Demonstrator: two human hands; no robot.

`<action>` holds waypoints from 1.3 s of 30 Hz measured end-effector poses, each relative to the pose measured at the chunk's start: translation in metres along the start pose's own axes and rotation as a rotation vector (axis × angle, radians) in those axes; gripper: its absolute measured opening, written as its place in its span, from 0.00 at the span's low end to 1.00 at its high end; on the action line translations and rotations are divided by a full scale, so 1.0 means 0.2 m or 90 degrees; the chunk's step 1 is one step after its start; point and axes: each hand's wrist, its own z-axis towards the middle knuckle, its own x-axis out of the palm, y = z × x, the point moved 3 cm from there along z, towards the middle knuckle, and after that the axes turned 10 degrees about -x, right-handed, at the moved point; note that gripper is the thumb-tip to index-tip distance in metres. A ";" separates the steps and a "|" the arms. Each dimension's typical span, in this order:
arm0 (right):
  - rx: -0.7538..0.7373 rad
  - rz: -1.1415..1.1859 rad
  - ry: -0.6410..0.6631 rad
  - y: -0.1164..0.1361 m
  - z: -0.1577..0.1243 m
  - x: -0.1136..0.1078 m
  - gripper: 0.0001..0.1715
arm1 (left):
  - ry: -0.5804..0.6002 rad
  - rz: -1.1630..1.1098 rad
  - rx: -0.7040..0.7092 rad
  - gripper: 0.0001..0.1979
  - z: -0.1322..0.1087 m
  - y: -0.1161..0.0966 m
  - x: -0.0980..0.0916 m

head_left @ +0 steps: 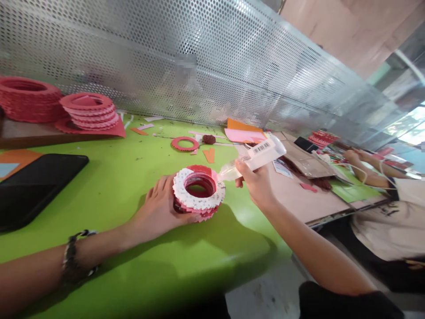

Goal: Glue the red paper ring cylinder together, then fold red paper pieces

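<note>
Ring stack [201, 203] and bottle [265, 155] over tabletop [133, 270].
Left grip [162, 201] clasps stack from eight o'clock; right grip [258, 180] holds bottle, long axis two-to-eight o'clock, nozzle [223, 174] at stack's two-o'clock rim.

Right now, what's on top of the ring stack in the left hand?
White patterned paper covers most of the ring stack; red shows at its far side. The translucent bottle has its tip at the far-right edge, contact unclear. Whatever lies under the white paper is covered.
</note>
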 end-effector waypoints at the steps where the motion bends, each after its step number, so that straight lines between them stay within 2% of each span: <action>1: 0.004 0.000 -0.002 0.00 -0.01 -0.01 0.17 | -0.004 0.003 0.002 0.42 0.00 0.00 0.00; 11: 0.042 0.033 -0.042 0.03 -0.11 -0.06 0.17 | 0.017 0.016 0.015 0.39 0.00 -0.01 0.00; 16: 0.025 0.084 0.031 0.12 -0.12 0.04 0.14 | 0.024 0.037 0.019 0.41 0.01 -0.02 -0.02; 20: 0.019 0.066 0.073 0.12 -0.13 0.07 0.14 | 0.020 0.064 0.046 0.38 0.02 -0.04 -0.04; 27: 0.003 0.056 0.019 0.01 -0.08 -0.04 0.14 | 0.014 0.076 0.075 0.38 0.03 -0.03 -0.04; 32: -0.038 0.047 -0.016 0.05 -0.05 -0.05 0.14 | -0.010 0.062 0.076 0.40 0.03 -0.01 -0.02; 36: -0.035 0.084 0.059 0.11 -0.09 0.03 0.11 | -0.036 0.053 0.082 0.38 0.03 0.00 -0.01; 39: -0.017 0.085 0.090 0.09 -0.11 0.06 0.11 | -0.028 0.056 0.088 0.38 0.03 -0.01 -0.02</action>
